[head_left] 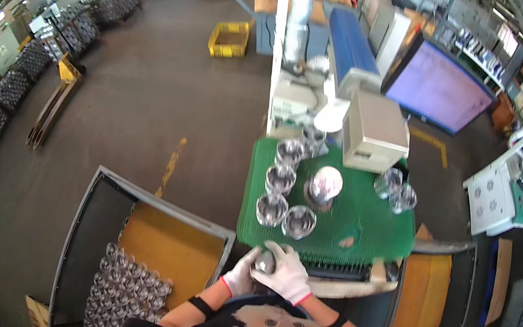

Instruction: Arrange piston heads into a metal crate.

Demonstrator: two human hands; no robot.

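Note:
A shiny, cup-shaped metal piston (266, 261) is held close to my body, just off the front edge of the green mat (371, 229). My left hand (240, 275), in a white glove, grips it from the left. From the right, my gloved right hand (291, 279) closes over it. Similar pistons stand on the mat's left side, the nearest being a front-left piston (272, 209) and a front-middle piston (298, 223). Another bright round part (326, 184) sits mid-mat on a dark round base. Two more pistons (402, 198) stand at the right edge.
A beige box-shaped machine head (379, 131) overhangs the mat's back. At my left, a metal-framed bin (165, 191) holds many pistons; another bin (465, 292) is at my right. Farther off are a screen (439, 85), a yellow crate (228, 51) and a pallet jack (55, 103).

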